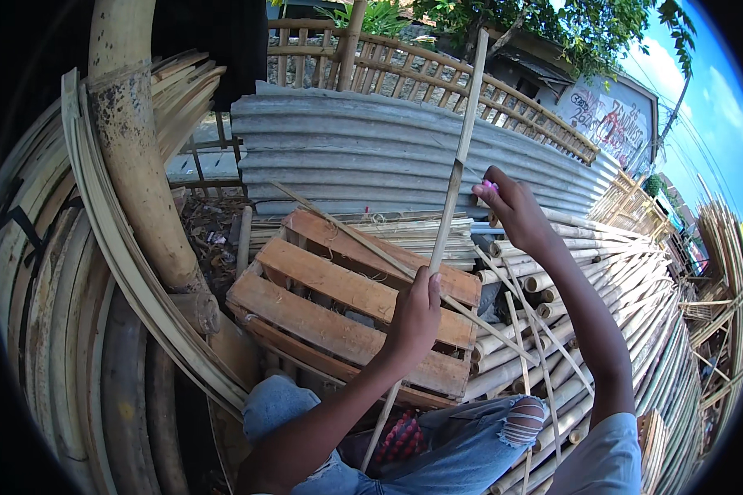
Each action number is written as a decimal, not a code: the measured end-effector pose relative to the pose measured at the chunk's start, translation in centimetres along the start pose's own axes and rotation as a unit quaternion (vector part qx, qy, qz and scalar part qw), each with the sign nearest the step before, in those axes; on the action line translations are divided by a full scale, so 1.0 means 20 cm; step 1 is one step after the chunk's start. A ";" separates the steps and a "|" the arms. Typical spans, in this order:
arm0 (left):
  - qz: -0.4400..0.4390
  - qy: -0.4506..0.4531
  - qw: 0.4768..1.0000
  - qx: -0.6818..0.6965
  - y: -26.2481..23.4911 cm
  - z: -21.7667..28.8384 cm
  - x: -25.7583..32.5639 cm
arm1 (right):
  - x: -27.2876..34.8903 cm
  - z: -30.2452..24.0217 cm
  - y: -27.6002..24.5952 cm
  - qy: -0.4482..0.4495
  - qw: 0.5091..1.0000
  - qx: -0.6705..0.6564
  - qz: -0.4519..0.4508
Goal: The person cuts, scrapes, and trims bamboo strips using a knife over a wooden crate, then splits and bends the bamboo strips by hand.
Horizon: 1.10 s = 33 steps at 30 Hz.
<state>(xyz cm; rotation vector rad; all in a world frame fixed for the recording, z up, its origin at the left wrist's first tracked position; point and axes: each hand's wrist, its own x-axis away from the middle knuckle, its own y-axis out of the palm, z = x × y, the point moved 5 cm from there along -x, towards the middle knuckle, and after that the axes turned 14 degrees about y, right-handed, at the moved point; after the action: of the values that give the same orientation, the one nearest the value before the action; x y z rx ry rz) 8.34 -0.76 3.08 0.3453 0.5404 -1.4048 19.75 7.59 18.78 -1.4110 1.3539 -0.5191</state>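
My left hand (414,318) grips a long thin bamboo strip (456,173) that rises steeply from my lap toward the top of the view. My right hand (513,206) is raised beside the strip, a little higher up, with a small pink thing (490,186) pinched in its fingers; what it is I cannot tell. Both forearms come up from the lower edge, over my knees in torn blue jeans (479,441).
A wooden pallet (338,289) lies in front of my knees. Bundled bamboo poles (603,272) stretch off to the right. A thick bamboo post (136,165) and curved split strips (58,313) stand at left. Corrugated sheeting (363,148) and a bamboo fence (470,82) are behind.
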 end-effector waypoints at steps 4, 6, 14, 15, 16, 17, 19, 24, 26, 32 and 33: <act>-0.006 0.015 1.000 -0.024 -0.02 0.06 0.00 | 0.13 -0.08 0.08 -0.005 0.986 0.149 -0.073; 0.016 0.029 0.995 -0.091 -0.04 0.04 0.01 | 0.15 -0.12 0.12 -0.038 0.984 0.137 -0.106; 0.006 0.012 0.990 -0.139 0.00 0.01 -0.03 | 0.05 0.01 0.19 0.098 0.982 0.144 -0.080; 0.014 0.013 0.987 -0.158 0.00 0.01 -0.03 | 0.05 0.00 0.20 0.090 0.982 0.152 -0.070; 0.013 0.012 0.987 -0.158 0.01 0.01 -0.02 | 0.04 0.00 0.21 0.082 0.982 0.160 -0.060; 0.020 0.025 0.987 -0.156 0.01 0.03 -0.02 | 0.05 0.00 0.24 0.044 0.985 0.160 -0.045; 0.039 0.051 0.987 -0.150 0.03 0.04 -0.01 | 0.05 0.02 0.27 0.036 0.984 0.171 -0.027; 0.024 0.025 0.987 -0.154 0.05 0.02 -0.02 | -0.12 0.05 0.13 0.095 0.971 0.212 0.062; 0.037 0.034 0.987 -0.153 0.04 0.01 -0.02 | -0.04 0.03 0.24 0.070 0.972 0.215 0.069; 0.037 0.047 0.991 -0.123 0.06 0.02 -0.04 | -0.12 0.09 0.23 0.075 0.955 0.273 0.083; 0.038 0.036 0.990 -0.131 0.03 0.01 -0.04 | -0.07 0.04 0.29 0.039 0.955 0.286 0.071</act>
<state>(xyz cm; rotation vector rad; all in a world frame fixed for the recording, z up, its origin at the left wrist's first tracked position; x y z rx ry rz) 8.84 -0.17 3.57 0.2026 0.7545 -1.2337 17.51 10.45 13.84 -0.8209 1.2212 -0.8016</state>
